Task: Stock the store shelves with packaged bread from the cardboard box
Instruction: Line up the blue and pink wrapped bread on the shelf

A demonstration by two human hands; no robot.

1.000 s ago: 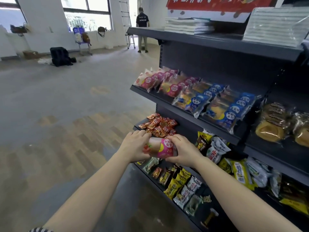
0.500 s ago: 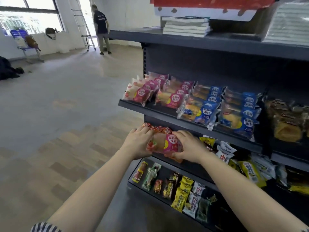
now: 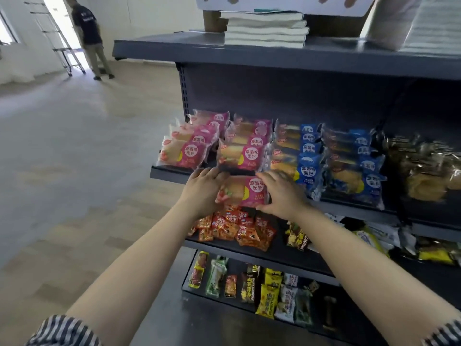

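Observation: both grips are engaged on one item. The left grip (image 3: 202, 188) holds the left end of a pink bread packet (image 3: 243, 192), and the right grip (image 3: 282, 193) has its fingers curled over the right end. The packet lies flat between them, label up.

Change noted: a second ago the packet is held low, level with the red snack packets (image 3: 234, 227) that now lie directly beneath the grips. It is now raised to the front lip of the bread shelf (image 3: 169, 174), which lies just beyond the fingertips.

Position: directly beyond the grips stands a column of matching pink packets (image 3: 239, 154). A second pink column (image 3: 184, 154) is beyond and to the left grip's side. The blue bread packets (image 3: 306, 168) are just beside the right grip, on its outer side.

Assessment: the packet is not yet on the shelf. It appears lined up with the matching pink column, so placement at the front of that column is the likely step in hand. Room at the lip looks tight, and an overhanging packet could slide off.

The cardboard box is not in view, so remaining stock cannot be judged.
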